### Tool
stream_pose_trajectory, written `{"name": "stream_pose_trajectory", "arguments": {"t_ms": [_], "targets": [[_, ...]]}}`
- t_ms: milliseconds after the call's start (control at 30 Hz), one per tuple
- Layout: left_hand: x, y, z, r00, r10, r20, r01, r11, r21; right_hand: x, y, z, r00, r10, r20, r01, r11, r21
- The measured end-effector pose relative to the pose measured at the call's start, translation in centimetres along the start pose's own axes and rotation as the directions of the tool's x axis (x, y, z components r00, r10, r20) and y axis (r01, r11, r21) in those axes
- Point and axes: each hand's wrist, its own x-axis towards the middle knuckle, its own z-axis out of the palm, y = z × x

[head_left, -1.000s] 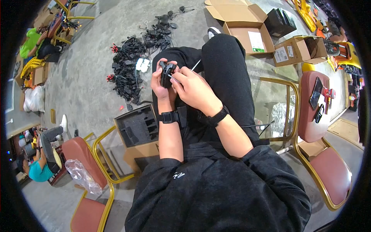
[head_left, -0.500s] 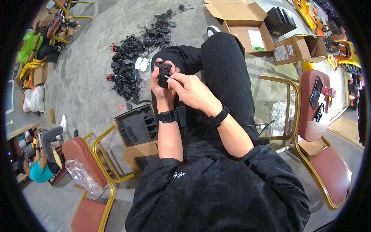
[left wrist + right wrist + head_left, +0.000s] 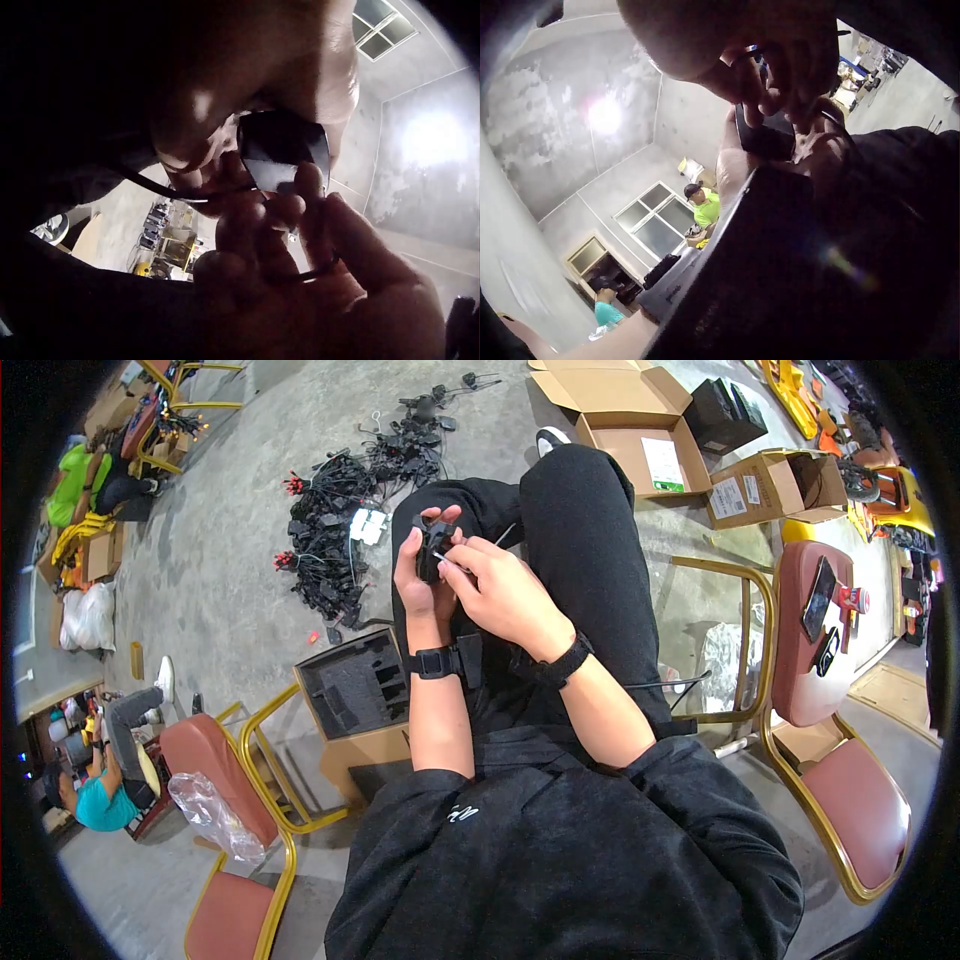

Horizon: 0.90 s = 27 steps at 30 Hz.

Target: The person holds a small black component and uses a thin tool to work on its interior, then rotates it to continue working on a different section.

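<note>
Above the lap in the head view, my left hand (image 3: 420, 598) holds a small black plastic device (image 3: 432, 540), with the thumb along its side and fingertips showing past its far end. My right hand (image 3: 508, 598) pinches a thin strip, like a cable tie, against the device; the strip's light tip (image 3: 440, 556) shows beside the thumb. Its other end sticks out behind the knuckles. In the left wrist view the dark strip (image 3: 165, 190) curves into the fingers beneath the glossy black device (image 3: 277, 146). Fingers cover much of the device.
On the floor ahead lie a heap of black cabled parts (image 3: 325, 540) and white pieces (image 3: 368, 526). A foam-lined box (image 3: 352, 690) stands by the left forearm. Open cardboard boxes (image 3: 640, 455) lie beyond the right knee. A chair (image 3: 812, 630) at right bears a phone (image 3: 820, 598).
From half a second ago, the device has turned and shifted slightly right in my left hand. The strip's far end shows again behind my right hand, which stays close to the device.
</note>
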Motion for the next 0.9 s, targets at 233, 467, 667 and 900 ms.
{"name": "stream_pose_trajectory", "arguments": {"t_ms": [233,467,667,900], "targets": [[0.2,-0.1,-0.8,0.994,-0.103,-0.029,0.104,0.993,0.047,0.1,0.2,0.2,0.999,0.024,-0.026,-0.024,1.0,0.017],[0.0,-0.1,1.0,0.987,-0.158,-0.04,0.163,0.972,0.172,0.4,0.0,-0.1,0.996,0.094,-0.004,-0.094,0.995,0.016],[0.2,0.0,0.3,0.979,-0.199,0.039,0.19,0.967,0.168,0.3,0.4,0.1,0.998,0.054,-0.043,-0.053,0.998,0.025],[0.4,-0.4,-0.5,0.992,-0.093,0.083,0.09,0.995,0.033,0.2,-0.3,0.0,0.995,0.09,-0.034,-0.089,0.995,0.04]]}}
